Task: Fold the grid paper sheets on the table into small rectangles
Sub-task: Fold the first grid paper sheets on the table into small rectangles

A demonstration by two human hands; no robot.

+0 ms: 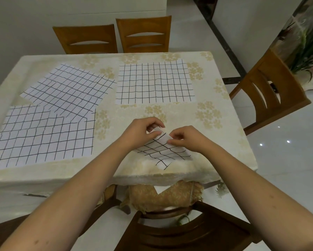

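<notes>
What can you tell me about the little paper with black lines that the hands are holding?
The small folded white grid paper has hand-drawn-looking black lines making squares. It is already folded much smaller than the flat sheets nearby and sits tilted near the table's front edge on the cream flowered tablecloth. Its near part rests on the cloth. The left hand and right hand both pinch its raised far corner, bending it over.

Legible text: none. Sheets (pixel 154 82) on the bench (pixel 206 113) carry only ruled black grid lines; no labels, brands, numbers or signs.
</notes>
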